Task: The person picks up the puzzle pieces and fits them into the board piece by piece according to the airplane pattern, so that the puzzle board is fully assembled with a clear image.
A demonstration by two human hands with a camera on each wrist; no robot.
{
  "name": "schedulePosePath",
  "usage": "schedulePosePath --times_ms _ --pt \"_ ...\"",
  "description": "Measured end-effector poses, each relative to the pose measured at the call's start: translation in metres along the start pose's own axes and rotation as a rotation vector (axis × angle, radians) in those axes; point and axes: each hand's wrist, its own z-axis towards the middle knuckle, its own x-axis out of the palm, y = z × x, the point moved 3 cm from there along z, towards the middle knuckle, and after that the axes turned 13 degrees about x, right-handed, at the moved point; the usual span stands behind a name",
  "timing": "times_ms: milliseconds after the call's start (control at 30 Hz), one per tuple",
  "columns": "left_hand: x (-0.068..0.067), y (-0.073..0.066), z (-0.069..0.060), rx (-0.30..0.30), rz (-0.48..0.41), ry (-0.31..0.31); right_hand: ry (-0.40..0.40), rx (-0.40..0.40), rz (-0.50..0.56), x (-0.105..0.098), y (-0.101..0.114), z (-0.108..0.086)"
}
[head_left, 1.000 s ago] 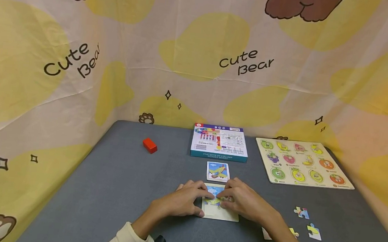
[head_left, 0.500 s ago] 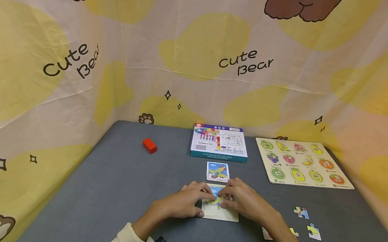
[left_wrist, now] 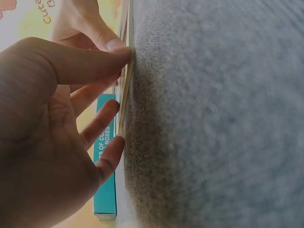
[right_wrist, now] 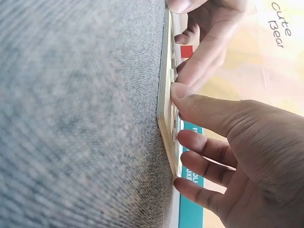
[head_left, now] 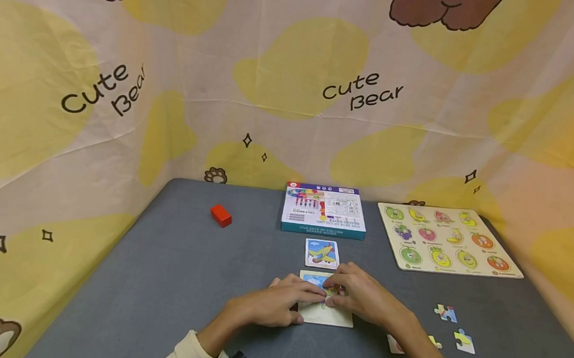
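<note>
Hands (head_left: 275,303) (head_left: 362,297) closer together now — on puzzle board (head_left: 326,317)

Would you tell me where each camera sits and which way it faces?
Head: on the head, facing forward and down at the puzzle board; left hand, right hand, sleeves show.
Left wrist: on that wrist, facing the board's edge; left hand near, right beyond.
Right wrist: on that wrist, facing the board's corner; right hand near, left beyond.
Both wrist views share the two hands and the teal-sided box.
</note>
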Motion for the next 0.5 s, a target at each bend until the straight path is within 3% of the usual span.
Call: schedulePosePath --times_ms 500 --pt "0.0 0.001 0.0 -0.036 -0.008 0.016 -0.004 0.056 0.002 -0.021 -0.03 -0.021"
